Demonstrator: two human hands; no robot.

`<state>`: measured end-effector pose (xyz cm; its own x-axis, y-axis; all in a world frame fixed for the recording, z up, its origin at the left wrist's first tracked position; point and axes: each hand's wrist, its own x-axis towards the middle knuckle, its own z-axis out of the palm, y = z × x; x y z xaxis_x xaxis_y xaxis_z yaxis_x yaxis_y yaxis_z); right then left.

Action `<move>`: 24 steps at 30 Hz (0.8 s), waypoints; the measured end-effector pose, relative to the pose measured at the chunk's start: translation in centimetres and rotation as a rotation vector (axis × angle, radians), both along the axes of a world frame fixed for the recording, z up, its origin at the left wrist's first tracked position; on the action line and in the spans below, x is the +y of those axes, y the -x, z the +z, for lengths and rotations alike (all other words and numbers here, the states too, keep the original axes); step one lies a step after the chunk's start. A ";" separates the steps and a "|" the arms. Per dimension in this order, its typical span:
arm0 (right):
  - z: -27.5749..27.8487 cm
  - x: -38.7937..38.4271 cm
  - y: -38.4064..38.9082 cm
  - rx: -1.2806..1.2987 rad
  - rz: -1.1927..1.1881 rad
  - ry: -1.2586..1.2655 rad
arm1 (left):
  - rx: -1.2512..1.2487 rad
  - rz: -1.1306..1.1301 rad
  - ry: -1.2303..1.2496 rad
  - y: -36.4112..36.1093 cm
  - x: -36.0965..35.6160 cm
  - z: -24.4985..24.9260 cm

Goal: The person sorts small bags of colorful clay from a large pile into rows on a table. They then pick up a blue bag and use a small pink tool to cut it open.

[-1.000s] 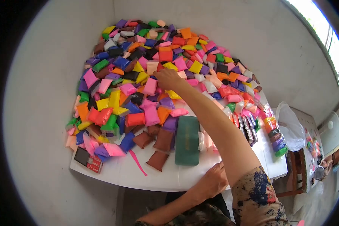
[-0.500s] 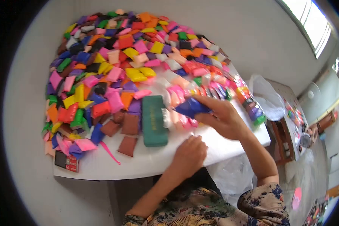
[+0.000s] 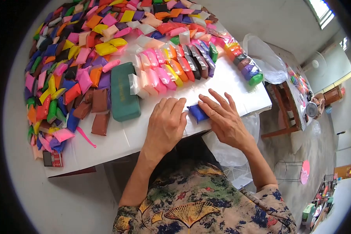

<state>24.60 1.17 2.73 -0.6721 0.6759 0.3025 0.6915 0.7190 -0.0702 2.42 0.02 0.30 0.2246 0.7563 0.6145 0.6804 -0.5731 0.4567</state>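
Observation:
A small blue packet (image 3: 198,113) lies on the white table near its front edge, between my hands. My right hand (image 3: 226,121) rests over its right side, fingers stretched and spread, fingertips touching it. My left hand (image 3: 164,123) is palm down on the table just left of the packet, fingers loosely bent and holding nothing I can see. Beyond my hands stands a row of coloured packets in clear wrappers (image 3: 171,74), running from white and pink to yellow, red, black and purple. A green oblong box (image 3: 125,93) stands at the row's left end.
A large heap of coloured packets (image 3: 78,54) covers the left and back of the table (image 3: 117,144). At the right edge lies a wrapped strip of packets (image 3: 245,66), beside a clear plastic bag (image 3: 267,58). A pink strip (image 3: 85,137) and a small red-and-black device (image 3: 53,159) lie front left.
My right hand has brought the blue packet down from above the table to its front edge and loosened its fingers. My left hand has uncurled beside it. The camera view has shifted.

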 end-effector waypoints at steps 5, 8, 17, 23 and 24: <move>-1.2 -1.4 2.7 0.096 -0.021 -0.019 | 0.048 -0.011 0.033 0.1 0.1 -0.1; -2.5 -1.2 3.0 0.145 -0.017 -0.043 | 0.035 -0.019 0.025 0.1 0.3 -0.2; -3.0 -0.2 2.3 0.338 0.054 0.019 | 0.095 -0.068 0.026 -0.5 0.6 0.2; -3.3 -1.5 2.4 0.584 -0.109 -0.115 | 0.176 -0.081 -0.034 -0.4 0.3 0.0; -3.5 -2.0 2.4 0.548 -0.148 -0.144 | 0.179 -0.082 -0.045 -0.4 0.3 -0.1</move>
